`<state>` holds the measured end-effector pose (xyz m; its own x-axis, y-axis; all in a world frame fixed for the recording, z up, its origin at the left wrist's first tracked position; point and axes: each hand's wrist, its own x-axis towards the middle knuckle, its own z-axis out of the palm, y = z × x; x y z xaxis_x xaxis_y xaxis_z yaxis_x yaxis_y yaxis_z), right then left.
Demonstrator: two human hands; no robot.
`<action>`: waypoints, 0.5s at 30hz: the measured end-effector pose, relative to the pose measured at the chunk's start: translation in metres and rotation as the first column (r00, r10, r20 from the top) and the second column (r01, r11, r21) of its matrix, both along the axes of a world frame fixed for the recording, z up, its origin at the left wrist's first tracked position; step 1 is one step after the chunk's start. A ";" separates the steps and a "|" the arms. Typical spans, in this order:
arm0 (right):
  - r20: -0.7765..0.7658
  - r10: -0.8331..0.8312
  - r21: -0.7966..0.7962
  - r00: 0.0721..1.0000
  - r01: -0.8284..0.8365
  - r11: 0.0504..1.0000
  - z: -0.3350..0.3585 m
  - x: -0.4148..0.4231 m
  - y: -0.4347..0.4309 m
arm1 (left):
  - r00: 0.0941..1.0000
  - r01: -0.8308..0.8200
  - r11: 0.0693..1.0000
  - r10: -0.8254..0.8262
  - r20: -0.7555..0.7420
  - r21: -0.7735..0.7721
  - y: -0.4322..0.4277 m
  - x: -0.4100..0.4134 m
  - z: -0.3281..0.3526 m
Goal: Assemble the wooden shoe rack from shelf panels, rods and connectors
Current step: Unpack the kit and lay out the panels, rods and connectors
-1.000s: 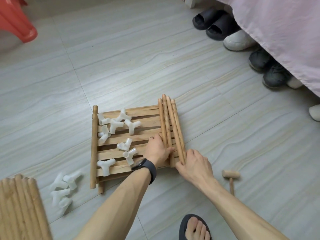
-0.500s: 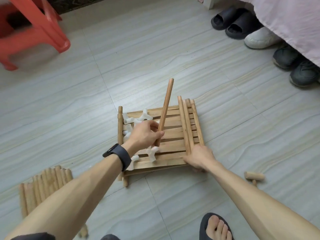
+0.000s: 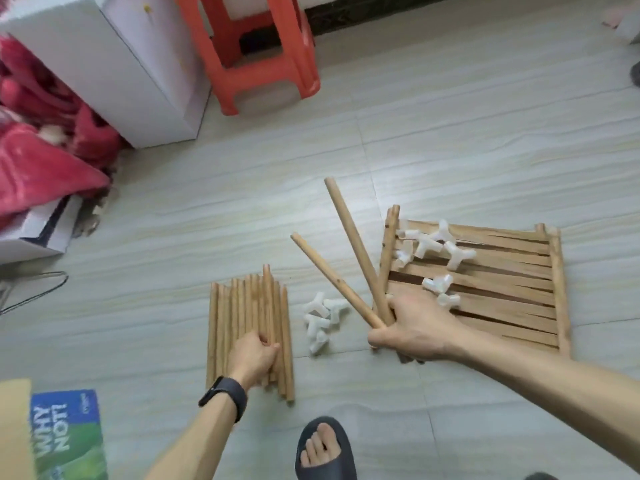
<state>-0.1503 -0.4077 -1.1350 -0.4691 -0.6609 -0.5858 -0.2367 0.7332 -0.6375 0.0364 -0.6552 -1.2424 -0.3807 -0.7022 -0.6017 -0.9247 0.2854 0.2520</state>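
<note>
A slatted wooden shelf panel (image 3: 502, 289) lies flat on the floor at the right, with several white plastic connectors (image 3: 433, 251) scattered on it. My right hand (image 3: 412, 330) grips two wooden rods (image 3: 349, 237) by their near ends at the panel's left corner; they fan out up and to the left, off the floor. A pile of several rods (image 3: 242, 306) lies side by side left of centre. My left hand (image 3: 254, 355) lies on that pile, fingers curled round one rod (image 3: 266, 292) that juts past the others. More white connectors (image 3: 320, 320) sit between pile and panel.
A red plastic stool (image 3: 263, 53) and a white box (image 3: 104, 71) stand at the back. Red cloth (image 3: 41, 133) is heaped at the left, with a black wire (image 3: 34, 289) below it. A printed booklet (image 3: 65, 438) lies at the bottom left. My foot in a dark slipper (image 3: 325, 452) is at the bottom centre.
The view has swung left. My left hand carried its rod from the panel over to the rod pile. My right hand lifted rods off the panel's edge and now holds them raised.
</note>
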 end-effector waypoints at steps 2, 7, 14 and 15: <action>0.089 0.030 0.021 0.996 -0.032 0.999 -0.007 0.019 -0.021 | 0.994 0.064 0.997 -0.060 0.095 -0.043 0.001 0.013 -0.011; 0.129 0.060 0.022 0.990 -0.063 0.998 -0.037 0.055 -0.060 | 0.993 0.059 0.998 -0.059 0.107 -0.002 0.007 0.025 -0.029; 0.263 0.040 0.053 0.964 -0.056 0.997 -0.088 0.100 -0.097 | 0.730 -0.371 0.713 0.619 -0.288 0.595 -0.009 0.018 -0.008; 0.289 0.069 0.059 0.955 -0.090 0.994 -0.095 0.106 -0.102 | 0.724 -0.311 0.655 0.633 -0.275 0.688 -0.010 0.019 -0.005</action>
<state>-0.0439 -0.5092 -1.2301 -0.2229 -0.6415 -0.7340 -0.1112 0.7648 -0.6346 0.0550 -0.6656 -1.2478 -0.4275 -0.4527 -0.7825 -0.6031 -0.5020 0.6199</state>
